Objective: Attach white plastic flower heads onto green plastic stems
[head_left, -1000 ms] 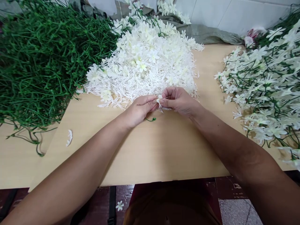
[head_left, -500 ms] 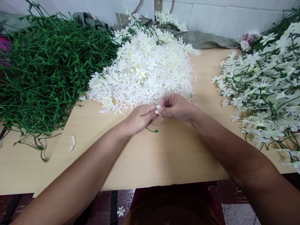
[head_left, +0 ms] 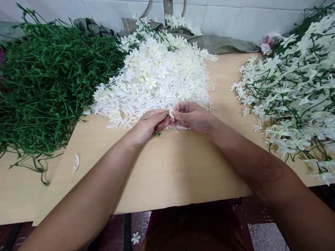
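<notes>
My left hand [head_left: 150,126] pinches a green plastic stem [head_left: 158,133], most of it hidden by the fingers; one green tip shows below them. Against its fingertips, my right hand [head_left: 192,116] is closed on a small white artificial flower [head_left: 171,114]. The flower and stem meet between the two hands, but how far they are joined is hidden. Just beyond the hands lies a heap of loose white flowers and thin white stamens [head_left: 167,76]. A few pale strands [head_left: 176,129] rest on the board under my right hand.
Green stems [head_left: 52,80] are piled at the left. Flowers on green stems [head_left: 293,94] lie heaped at the right. A white piece [head_left: 76,164] is on the wooden board [head_left: 167,174]. Grey-green cloth [head_left: 225,43] runs along the tiled wall. One flower [head_left: 135,238] lies below the board's edge.
The flower has turned from facing me to a side-on tilt. My hands have shifted slightly left and away, and the stem's green tip now sits nearer the left fingers. The view shifted a little.
</notes>
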Motion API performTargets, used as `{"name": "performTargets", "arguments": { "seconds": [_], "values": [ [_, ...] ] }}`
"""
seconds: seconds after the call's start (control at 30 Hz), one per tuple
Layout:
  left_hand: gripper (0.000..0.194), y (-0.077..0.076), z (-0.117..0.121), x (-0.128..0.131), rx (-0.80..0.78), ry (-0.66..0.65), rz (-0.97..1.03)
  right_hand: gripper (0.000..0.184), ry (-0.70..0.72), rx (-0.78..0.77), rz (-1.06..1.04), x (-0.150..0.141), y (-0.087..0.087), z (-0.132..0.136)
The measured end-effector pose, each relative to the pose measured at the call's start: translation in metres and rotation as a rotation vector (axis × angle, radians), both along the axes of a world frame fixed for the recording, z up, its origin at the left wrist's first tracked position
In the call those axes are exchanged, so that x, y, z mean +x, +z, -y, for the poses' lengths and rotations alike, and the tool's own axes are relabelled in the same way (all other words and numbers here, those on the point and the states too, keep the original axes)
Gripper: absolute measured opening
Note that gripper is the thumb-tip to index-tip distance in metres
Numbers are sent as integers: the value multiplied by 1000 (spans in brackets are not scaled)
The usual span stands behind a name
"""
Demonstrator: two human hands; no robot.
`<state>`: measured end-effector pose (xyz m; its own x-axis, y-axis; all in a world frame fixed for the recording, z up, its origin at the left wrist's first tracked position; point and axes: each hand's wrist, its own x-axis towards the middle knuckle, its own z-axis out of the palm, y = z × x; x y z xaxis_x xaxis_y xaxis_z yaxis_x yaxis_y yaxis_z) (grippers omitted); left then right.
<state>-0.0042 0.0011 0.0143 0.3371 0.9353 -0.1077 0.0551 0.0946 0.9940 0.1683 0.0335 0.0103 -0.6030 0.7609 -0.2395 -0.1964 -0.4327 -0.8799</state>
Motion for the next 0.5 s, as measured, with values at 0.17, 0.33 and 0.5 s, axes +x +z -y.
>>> {"name": "performTargets", "arguments": {
  "seconds": [0.17,0.33,0.5],
  "values": [
    [44,-3,-1,2,23,37,-16,41,-27,2,-14,-2,0,0],
    [48,-3,2,5,87,36,-49,41,-39,56,14,-9,-2,3],
    [52,-2,6,7,118,54,-76,45,-53,244,108,-12,-6,6]
  ]
}}
